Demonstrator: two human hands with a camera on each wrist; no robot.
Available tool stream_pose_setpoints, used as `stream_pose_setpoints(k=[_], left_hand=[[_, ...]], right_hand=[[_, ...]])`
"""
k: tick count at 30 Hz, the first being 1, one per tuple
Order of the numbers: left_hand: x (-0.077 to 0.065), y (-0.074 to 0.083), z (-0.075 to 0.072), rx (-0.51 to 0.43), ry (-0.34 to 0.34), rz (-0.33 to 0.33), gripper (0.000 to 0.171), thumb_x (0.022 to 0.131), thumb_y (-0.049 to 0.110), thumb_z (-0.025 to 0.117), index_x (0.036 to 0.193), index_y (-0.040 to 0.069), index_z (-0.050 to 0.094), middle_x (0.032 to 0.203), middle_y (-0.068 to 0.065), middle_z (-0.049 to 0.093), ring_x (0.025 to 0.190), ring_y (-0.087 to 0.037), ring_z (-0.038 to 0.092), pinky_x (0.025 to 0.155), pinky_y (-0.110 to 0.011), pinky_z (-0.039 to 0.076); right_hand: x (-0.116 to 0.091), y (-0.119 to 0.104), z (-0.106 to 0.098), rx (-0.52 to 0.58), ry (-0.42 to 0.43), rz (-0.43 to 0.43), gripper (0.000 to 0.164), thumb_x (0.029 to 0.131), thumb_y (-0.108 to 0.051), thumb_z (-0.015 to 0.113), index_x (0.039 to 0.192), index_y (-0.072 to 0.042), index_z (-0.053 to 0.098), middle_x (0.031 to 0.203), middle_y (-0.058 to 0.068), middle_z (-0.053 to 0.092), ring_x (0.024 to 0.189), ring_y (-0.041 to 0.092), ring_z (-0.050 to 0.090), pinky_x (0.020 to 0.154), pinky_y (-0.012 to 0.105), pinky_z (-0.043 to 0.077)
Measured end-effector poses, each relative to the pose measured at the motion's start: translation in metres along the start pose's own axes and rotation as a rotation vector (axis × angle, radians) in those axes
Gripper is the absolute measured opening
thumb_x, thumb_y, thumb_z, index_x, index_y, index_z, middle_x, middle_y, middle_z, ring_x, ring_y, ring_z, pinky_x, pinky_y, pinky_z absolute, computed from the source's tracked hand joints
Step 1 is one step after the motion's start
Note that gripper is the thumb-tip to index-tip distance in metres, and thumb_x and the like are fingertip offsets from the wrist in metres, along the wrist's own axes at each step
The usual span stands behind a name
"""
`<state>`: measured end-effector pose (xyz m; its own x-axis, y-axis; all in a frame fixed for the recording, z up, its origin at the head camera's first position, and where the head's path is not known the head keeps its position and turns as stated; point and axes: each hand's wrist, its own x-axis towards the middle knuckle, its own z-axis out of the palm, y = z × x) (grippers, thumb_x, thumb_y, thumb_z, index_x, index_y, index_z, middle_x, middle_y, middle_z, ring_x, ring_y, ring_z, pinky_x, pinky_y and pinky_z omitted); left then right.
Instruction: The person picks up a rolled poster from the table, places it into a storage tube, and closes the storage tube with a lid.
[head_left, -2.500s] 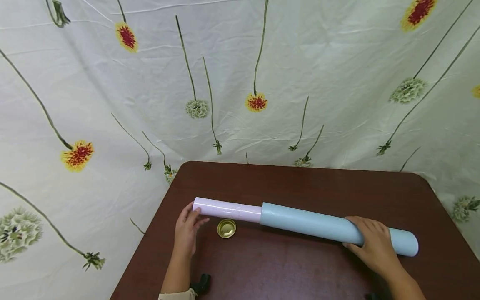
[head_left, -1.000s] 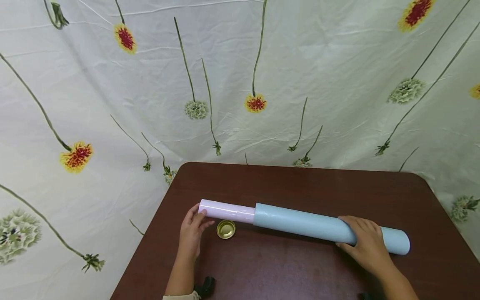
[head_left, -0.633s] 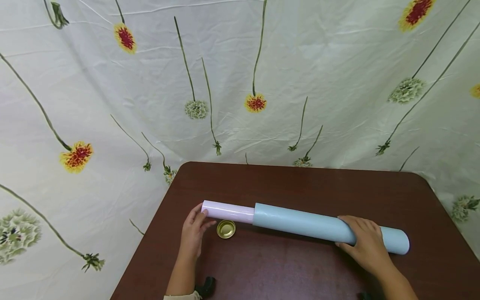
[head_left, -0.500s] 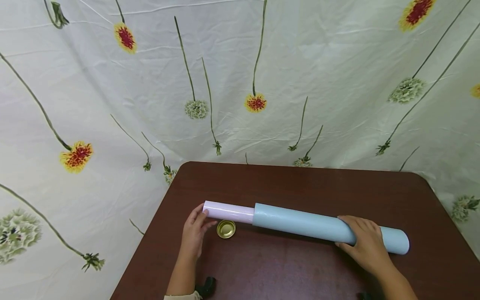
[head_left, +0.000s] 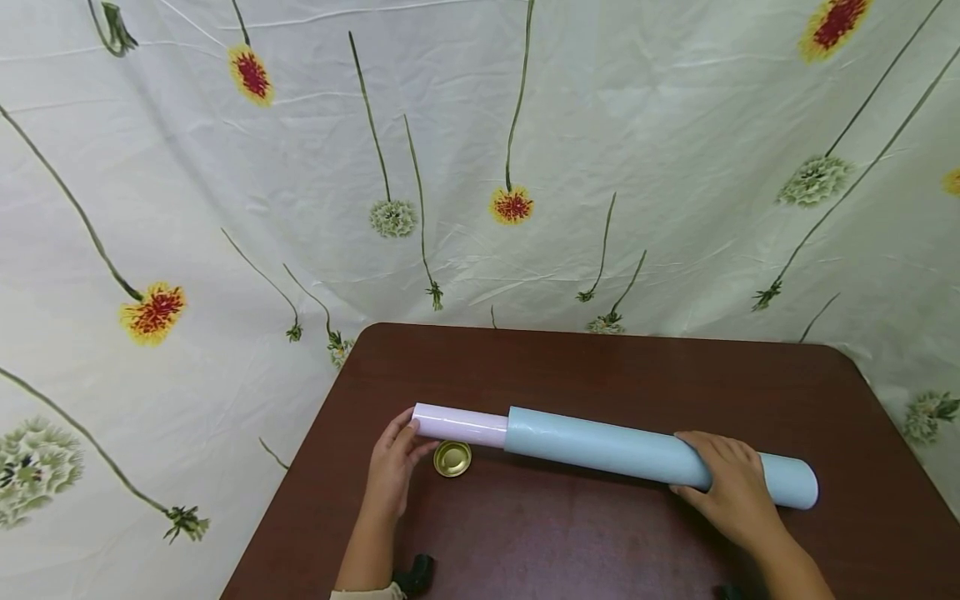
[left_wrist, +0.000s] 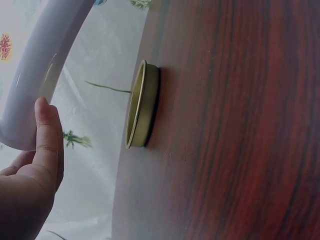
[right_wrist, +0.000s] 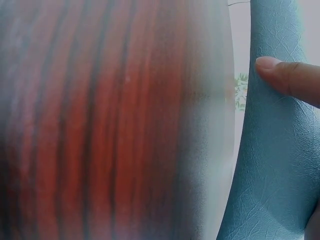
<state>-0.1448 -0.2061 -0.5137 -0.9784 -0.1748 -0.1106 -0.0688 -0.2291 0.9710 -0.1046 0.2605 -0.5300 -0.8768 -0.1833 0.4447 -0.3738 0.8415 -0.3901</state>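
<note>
A long light-blue tube point(head_left: 600, 439) with a creased, leather-like surface slants across the middle of the head view. Out of its left end sticks a narrower, glossy pale-lilac tube point(head_left: 465, 424), whose other end is hidden inside the blue one. My left hand point(head_left: 392, 462) holds the lilac tube's outer end between thumb and fingers. Nearer the blue tube's right end, my right hand point(head_left: 729, 479) grips it from above, thumb on the near side. Just below the lilac tube lies a round gold-coloured lid point(head_left: 452, 458), hollow side up, close to my left fingertips.
Everything is over a dark reddish-brown table point(head_left: 570, 533) with rounded far corners. Behind it hangs a white cloth point(head_left: 450, 167) printed with flowers. A dark strap piece point(head_left: 417, 575) shows beside my left wrist.
My left hand has moved to the right with the lilac tube, so a shorter length of it shows outside the blue tube. The blue tube and right hand have shifted slightly left.
</note>
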Motion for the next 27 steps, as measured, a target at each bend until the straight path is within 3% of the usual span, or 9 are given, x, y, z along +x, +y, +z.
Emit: stream_pose_setpoints(k=[16, 27], left_hand=[[-0.0009, -0.0043, 0.0028, 0.011, -0.025, 0.018, 0.046, 0.108, 0.02, 0.047, 0.143, -0.01, 0.043, 0.113, -0.005, 0.061, 0.093, -0.012, 0.066, 0.086, -0.031, 0.061], [-0.0015, -0.0058, 0.0036, 0.036, -0.025, -0.023, 0.045, 0.106, 0.022, 0.05, 0.141, -0.006, 0.047, 0.109, -0.001, 0.063, 0.094, -0.012, 0.064, 0.082, -0.031, 0.058]], right_hand=[[0.0023, -0.0041, 0.0029, 0.008, 0.004, -0.021, 0.082, 0.058, -0.017, 0.097, 0.131, -0.011, 0.061, 0.125, 0.012, 0.065, 0.115, 0.036, 0.055, 0.097, 0.058, 0.031], [0.0023, -0.0048, 0.0045, 0.002, 0.006, -0.025, 0.082, 0.058, -0.018, 0.097, 0.131, -0.013, 0.061, 0.125, 0.012, 0.065, 0.115, 0.035, 0.055, 0.097, 0.057, 0.032]])
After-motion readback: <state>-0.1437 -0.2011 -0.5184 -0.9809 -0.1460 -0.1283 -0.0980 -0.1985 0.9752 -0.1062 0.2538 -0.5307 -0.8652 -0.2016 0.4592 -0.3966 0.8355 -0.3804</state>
